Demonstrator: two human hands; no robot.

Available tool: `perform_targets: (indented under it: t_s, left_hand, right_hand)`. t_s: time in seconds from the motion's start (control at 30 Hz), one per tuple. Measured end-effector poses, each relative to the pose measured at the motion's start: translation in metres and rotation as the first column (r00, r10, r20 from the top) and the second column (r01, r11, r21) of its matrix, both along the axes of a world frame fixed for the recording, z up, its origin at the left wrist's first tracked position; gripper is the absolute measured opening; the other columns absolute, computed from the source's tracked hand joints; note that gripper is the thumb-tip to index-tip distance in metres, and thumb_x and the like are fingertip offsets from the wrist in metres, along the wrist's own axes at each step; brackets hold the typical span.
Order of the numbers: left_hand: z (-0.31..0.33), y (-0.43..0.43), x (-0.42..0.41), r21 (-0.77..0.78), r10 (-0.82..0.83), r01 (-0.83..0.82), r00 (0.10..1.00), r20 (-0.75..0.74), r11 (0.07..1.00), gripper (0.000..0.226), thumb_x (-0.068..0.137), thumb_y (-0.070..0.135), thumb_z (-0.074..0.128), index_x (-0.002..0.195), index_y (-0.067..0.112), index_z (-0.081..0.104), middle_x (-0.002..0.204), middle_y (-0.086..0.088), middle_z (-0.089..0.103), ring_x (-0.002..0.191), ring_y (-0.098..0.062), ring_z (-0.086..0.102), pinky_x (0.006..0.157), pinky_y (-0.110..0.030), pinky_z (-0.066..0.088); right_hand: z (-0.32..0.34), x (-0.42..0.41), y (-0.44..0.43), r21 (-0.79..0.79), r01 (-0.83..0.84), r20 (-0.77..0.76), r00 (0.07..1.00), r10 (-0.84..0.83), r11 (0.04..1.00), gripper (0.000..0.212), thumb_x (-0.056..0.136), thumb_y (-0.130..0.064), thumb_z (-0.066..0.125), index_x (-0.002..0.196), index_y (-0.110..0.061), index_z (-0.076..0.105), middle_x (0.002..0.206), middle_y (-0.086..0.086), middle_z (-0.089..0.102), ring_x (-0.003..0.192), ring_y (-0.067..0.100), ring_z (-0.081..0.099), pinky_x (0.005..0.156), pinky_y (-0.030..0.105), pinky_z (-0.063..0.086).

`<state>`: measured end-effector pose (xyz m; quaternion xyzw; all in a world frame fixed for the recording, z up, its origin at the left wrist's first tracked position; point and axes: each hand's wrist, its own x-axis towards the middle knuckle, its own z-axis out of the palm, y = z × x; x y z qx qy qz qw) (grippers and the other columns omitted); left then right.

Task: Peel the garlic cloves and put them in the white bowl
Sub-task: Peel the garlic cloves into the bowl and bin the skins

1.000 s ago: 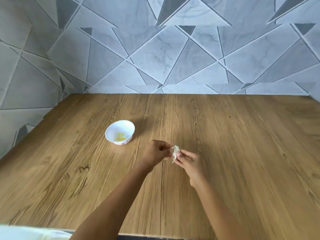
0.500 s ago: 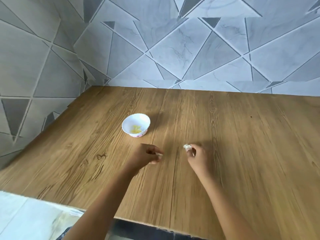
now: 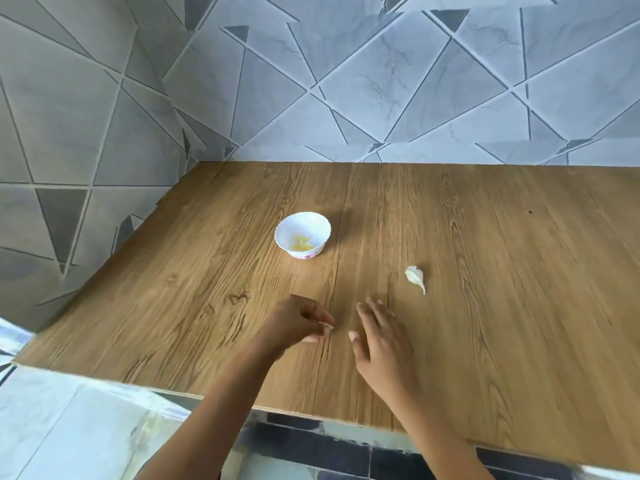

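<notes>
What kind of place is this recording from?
Probably a home kitchen or dining corner: wood-grain tabletop against grey geometric marble-look wall tiles, small white scalloped bowl holding yellowish peeled garlic, a white garlic piece lying loose on the wood.

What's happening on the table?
A person is peeling garlic. The white bowl already holds some yellowish peeled bits. A white piece of garlic lies on the table, right of the bowl. The right hand is open and empty; the left hand is curled, maybe pinching something small.

Home kitchen: tiled walls [image 3: 381, 81], wooden counter [image 3: 485, 271].
</notes>
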<state>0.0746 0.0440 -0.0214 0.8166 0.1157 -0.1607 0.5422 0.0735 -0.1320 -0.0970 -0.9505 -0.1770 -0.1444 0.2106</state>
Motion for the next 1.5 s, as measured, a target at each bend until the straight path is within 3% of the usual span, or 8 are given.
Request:
perform_targets:
  t_s: [0.13, 0.27, 0.5, 0.93, 1.13, 1.23, 1.33, 1.5]
  left_hand:
    - [-0.004, 0.003, -0.001, 0.025, -0.109, 0.109, 0.994, 0.004, 0.994, 0.011, 0.08, 0.002, 0.071, 0.09, 0.007, 0.074, 0.086, -0.008, 0.073, 0.075, -0.008, 0.067, 0.067, -0.015, 0.051]
    - [-0.004, 0.006, 0.001, 0.049, -0.153, 0.153, 0.988, -0.007, 0.987, 0.006, 0.079, 0.001, 0.072, 0.085, 0.002, 0.072, 0.073, -0.005, 0.07, 0.066, -0.008, 0.066, 0.065, -0.018, 0.053]
    - [0.002, 0.006, 0.015, 0.076, -0.217, 0.228, 0.967, -0.134, 0.971, 0.003, 0.08, 0.002, 0.071, 0.081, 0.003, 0.069, 0.072, -0.004, 0.068, 0.063, -0.007, 0.065, 0.06, -0.017, 0.052]
    - [0.012, -0.008, 0.019, 0.351, -0.314, 0.336, 0.942, -0.119, 0.874, 0.008, 0.078, 0.009, 0.076, 0.077, 0.01, 0.068, 0.06, 0.001, 0.062, 0.057, -0.006, 0.06, 0.059, -0.015, 0.049]
    - [0.01, -0.014, 0.007, 0.441, -0.284, 0.234, 0.957, 0.05, 0.866, 0.007, 0.076, 0.007, 0.077, 0.08, 0.004, 0.072, 0.063, 0.001, 0.064, 0.055, -0.005, 0.061, 0.059, -0.014, 0.051]
    - [0.006, -0.011, -0.003, 0.135, -0.148, 0.132, 0.982, 0.115, 0.982, 0.01, 0.078, 0.0, 0.073, 0.087, -0.001, 0.071, 0.071, -0.004, 0.067, 0.063, -0.008, 0.064, 0.063, -0.015, 0.054]
    - [0.007, -0.009, -0.01, -0.211, -0.035, 0.053, 0.996, 0.087, 0.976, 0.013, 0.082, -0.002, 0.068, 0.095, -0.002, 0.069, 0.081, -0.008, 0.069, 0.074, -0.009, 0.066, 0.072, -0.018, 0.055]
    - [0.004, -0.007, -0.016, -0.348, 0.032, -0.012, 0.998, 0.051, 0.938, 0.014, 0.083, 0.007, 0.069, 0.097, 0.003, 0.068, 0.082, -0.007, 0.071, 0.077, -0.011, 0.068, 0.069, -0.018, 0.054]
  right_hand:
    - [-0.001, -0.004, 0.003, -0.151, 0.013, -0.083, 0.996, -0.026, 0.989, 0.065, 0.1, -0.045, 0.01, 0.132, -0.009, 0.055, 0.14, 0.01, 0.05, 0.13, 0.024, 0.046, 0.105, 0.04, 0.031]
    - [-0.002, -0.003, 0.003, -0.103, -0.003, -0.099, 0.995, -0.007, 0.995, 0.073, 0.098, -0.052, 0.001, 0.14, -0.011, 0.045, 0.149, 0.008, 0.037, 0.139, 0.02, 0.026, 0.111, 0.04, 0.018]
    - [0.002, -0.006, 0.004, -0.091, 0.012, -0.076, 0.997, -0.019, 0.996, 0.054, 0.095, -0.038, 0.03, 0.133, -0.008, 0.053, 0.143, 0.012, 0.046, 0.135, 0.025, 0.04, 0.109, 0.042, 0.027]
    - [0.004, -0.009, 0.005, -0.132, 0.007, -0.101, 0.995, -0.02, 0.991, 0.054, 0.094, -0.036, 0.03, 0.131, -0.006, 0.054, 0.14, 0.015, 0.05, 0.132, 0.028, 0.044, 0.109, 0.042, 0.024]
    - [0.012, -0.009, 0.001, 0.144, -0.087, -0.146, 0.983, 0.108, 0.986, 0.038, 0.095, -0.022, 0.054, 0.13, -0.007, 0.056, 0.139, 0.009, 0.051, 0.13, 0.025, 0.047, 0.109, 0.041, 0.037]
    - [0.025, -0.015, -0.002, 0.454, -0.059, -0.225, 0.958, 0.179, 0.889, 0.033, 0.093, -0.016, 0.059, 0.125, -0.011, 0.06, 0.117, -0.001, 0.064, 0.105, 0.011, 0.062, 0.089, 0.021, 0.051]
    - [0.042, -0.017, 0.004, 0.661, 0.12, -0.475, 0.832, 0.288, 0.741, 0.025, 0.094, -0.019, 0.056, 0.118, -0.013, 0.062, 0.098, -0.006, 0.068, 0.081, 0.001, 0.065, 0.07, 0.017, 0.053]
    - [0.052, -0.014, 0.007, 0.728, 0.211, -0.568, 0.719, 0.401, 0.653, 0.019, 0.096, -0.024, 0.051, 0.093, -0.01, 0.062, 0.078, -0.003, 0.062, 0.06, -0.003, 0.055, 0.057, 0.015, 0.045]
